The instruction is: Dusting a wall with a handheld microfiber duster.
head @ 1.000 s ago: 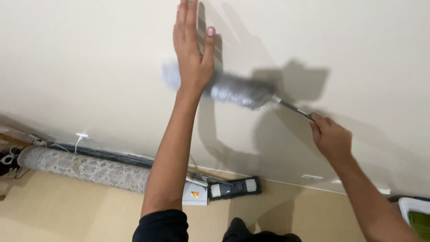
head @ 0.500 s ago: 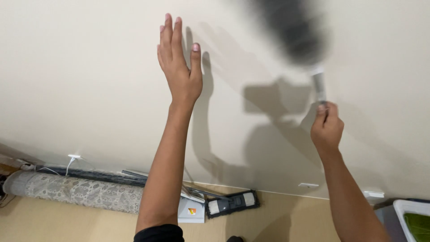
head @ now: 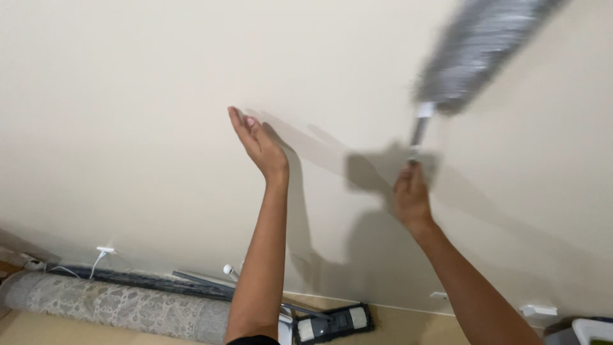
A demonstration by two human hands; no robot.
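Observation:
A grey fluffy duster with a short metal handle sweeps against the cream wall at the upper right, blurred by motion. My right hand grips the bottom of its handle, arm raised. My left hand is lifted to the left of it, fingers together and extended, edge-on near the wall and holding nothing. Shadows of both arms and the duster fall on the wall between them.
Along the base of the wall lie a rolled patterned rug, dark rods, a white cable with plug and a flat mop head. A white container corner shows at the bottom right.
The duster swung up from beside my left hand to the upper right. My left hand came off its flat press on the wall and turned edge-on, lower in view.

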